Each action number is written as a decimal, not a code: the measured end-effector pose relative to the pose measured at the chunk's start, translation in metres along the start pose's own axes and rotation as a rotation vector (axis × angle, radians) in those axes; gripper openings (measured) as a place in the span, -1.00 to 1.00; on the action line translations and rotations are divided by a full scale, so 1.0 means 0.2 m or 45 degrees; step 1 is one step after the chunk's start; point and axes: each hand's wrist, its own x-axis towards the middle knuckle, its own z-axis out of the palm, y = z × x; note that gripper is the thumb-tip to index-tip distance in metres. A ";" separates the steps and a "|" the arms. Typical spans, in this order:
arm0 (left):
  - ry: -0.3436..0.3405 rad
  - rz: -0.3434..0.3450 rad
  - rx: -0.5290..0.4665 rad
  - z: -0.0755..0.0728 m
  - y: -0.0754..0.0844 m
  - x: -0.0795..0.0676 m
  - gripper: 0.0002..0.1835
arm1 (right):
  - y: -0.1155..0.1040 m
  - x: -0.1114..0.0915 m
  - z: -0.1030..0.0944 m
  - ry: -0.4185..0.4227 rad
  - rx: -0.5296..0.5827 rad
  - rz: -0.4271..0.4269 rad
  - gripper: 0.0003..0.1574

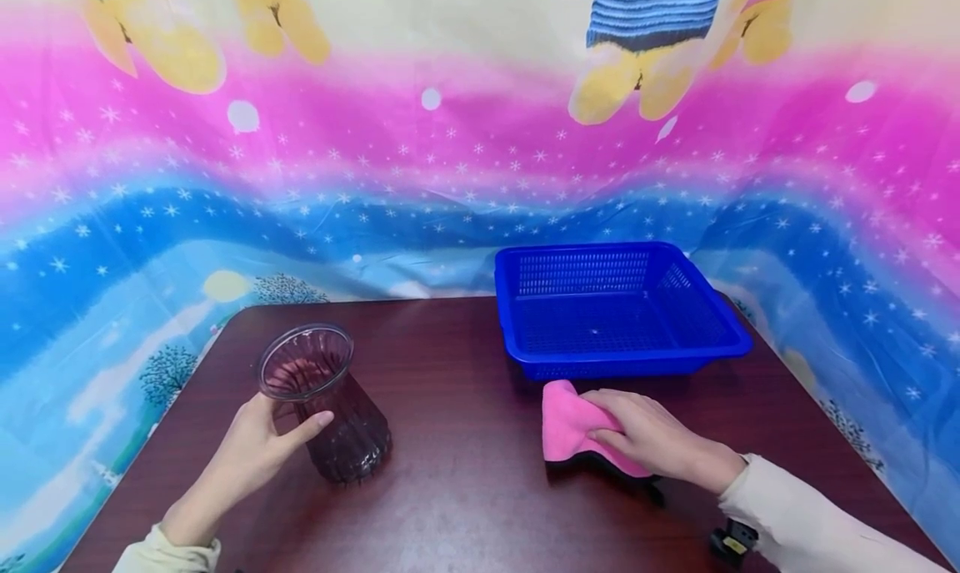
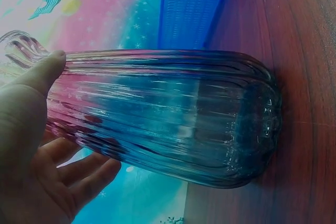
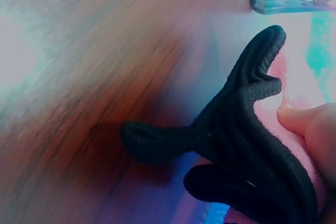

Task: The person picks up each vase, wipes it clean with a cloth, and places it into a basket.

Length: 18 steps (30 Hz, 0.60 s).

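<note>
A ribbed, see-through glass vase [image 1: 348,435] with a flared rim leans to the left over the left part of the table. My left hand [image 1: 255,444] grips it just below the rim, thumb on the near side and fingers behind. In the left wrist view the vase [image 2: 168,114] spans the middle, its base close to the tabletop. On the right, my right hand [image 1: 648,431] pinches a pink cloth [image 1: 570,427] with black edging, held just in front of the basket. The right wrist view shows folded black trim [image 3: 236,124] and a dangling loop on the cloth.
A blue plastic basket [image 1: 622,364] with perforated walls stands at the back right of the dark wooden table [image 1: 450,506]. Behind the table hangs a colourful printed curtain [image 1: 450,156]. A small black device [image 1: 733,541] is at the right sleeve.
</note>
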 end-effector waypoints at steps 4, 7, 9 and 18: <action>-0.014 -0.014 0.003 0.00 0.00 0.00 -0.43 | -0.04 0.03 0.00 -0.006 0.010 -0.022 -0.53; -0.023 -0.016 0.001 0.00 -0.01 0.00 -0.43 | -0.06 0.04 0.00 -0.003 0.019 -0.046 -0.52; -0.025 -0.014 0.003 0.00 -0.01 0.00 -0.43 | -0.08 0.05 0.00 0.002 0.020 -0.062 -0.52; -0.034 0.016 -0.036 0.00 -0.01 0.01 -0.45 | -0.14 0.09 -0.01 -0.005 0.037 -0.087 -0.52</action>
